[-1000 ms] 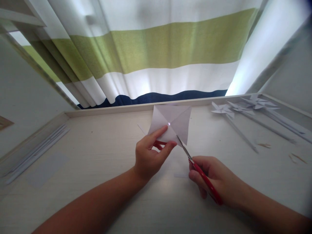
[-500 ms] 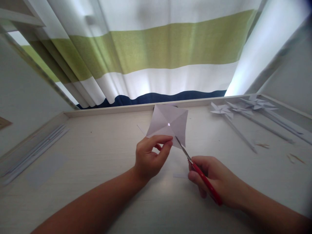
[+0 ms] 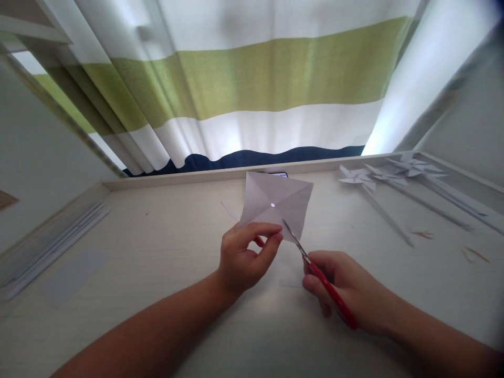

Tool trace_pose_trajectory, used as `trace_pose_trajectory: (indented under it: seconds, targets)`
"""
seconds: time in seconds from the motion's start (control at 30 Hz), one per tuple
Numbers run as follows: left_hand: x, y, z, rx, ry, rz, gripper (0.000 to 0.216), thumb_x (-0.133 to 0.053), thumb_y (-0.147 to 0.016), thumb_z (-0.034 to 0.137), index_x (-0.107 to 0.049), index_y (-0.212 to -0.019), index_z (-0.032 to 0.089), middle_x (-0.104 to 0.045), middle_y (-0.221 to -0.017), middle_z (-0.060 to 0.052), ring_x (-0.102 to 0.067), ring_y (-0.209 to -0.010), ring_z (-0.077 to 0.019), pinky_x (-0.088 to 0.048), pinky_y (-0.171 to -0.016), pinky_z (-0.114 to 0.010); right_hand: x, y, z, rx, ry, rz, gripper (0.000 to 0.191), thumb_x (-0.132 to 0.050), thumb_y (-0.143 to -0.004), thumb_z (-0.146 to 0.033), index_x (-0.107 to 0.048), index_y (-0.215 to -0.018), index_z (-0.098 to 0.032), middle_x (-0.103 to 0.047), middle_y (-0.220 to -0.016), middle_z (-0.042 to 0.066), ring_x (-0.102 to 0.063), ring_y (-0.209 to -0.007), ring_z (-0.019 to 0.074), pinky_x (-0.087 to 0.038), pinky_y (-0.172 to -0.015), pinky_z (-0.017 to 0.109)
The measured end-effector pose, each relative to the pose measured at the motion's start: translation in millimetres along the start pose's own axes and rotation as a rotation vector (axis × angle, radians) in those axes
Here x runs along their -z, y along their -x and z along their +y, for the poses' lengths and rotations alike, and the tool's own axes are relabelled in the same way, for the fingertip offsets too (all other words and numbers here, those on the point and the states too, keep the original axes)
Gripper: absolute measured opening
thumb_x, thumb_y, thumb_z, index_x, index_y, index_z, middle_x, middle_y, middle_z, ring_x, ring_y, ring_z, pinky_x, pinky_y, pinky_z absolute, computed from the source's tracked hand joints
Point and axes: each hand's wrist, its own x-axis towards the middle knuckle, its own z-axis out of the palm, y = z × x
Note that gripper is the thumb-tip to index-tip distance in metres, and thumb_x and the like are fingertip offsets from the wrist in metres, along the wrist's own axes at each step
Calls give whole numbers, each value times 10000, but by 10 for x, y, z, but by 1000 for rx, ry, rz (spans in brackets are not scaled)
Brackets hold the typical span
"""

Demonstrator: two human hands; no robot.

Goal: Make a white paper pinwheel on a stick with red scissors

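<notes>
A square sheet of white paper with diagonal creases and a small bright hole at its centre is held up over the table. My left hand pinches its near edge between thumb and fingertips. In my right hand is a pair of scissors with red handles. The scissors' metal blades lie across the paper's near right part, pointing towards its centre, close to my left fingertips. Whether the blades are parted is hard to make out.
Several paper pinwheels on paper sticks lie at the right. Rolled paper sticks and a flat paper piece lie at the left. Behind the sheet a phone shows partly. Small wooden bits lie at the right. A raised ledge borders the table.
The paper sheet has tilted and its right corner has swung outward, uncovering more of the phone behind it. Both hands have barely moved; the scissors stay at the sheet.
</notes>
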Motion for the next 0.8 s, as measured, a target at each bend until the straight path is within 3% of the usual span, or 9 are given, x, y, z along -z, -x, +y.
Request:
trace_pose_trajectory:
  seconds: [0.33,0.8]
  targets:
    - [8,4,9,-17,48,-17,97,-681,-737,87,-692,-810,150,-715,-710,-18,-640,-601,-106,-528,-549,-202,28,50,-141,-30,3,-34,247,-656,-797,-354,-516,-703,-174,-564,-583,-20,-501,-549,119,-381,-518,223]
    - [2,23,11,-56,39,-32,133,-684,-724,81,-695,-822,170,-711,-702,-2,-623,-581,-99,-505,-537,-194,-2,-5,31,26,45,-19,313,-585,-862,-434,-513,-697,-178,-549,-561,-23,-514,-522,121,-354,-485,218]
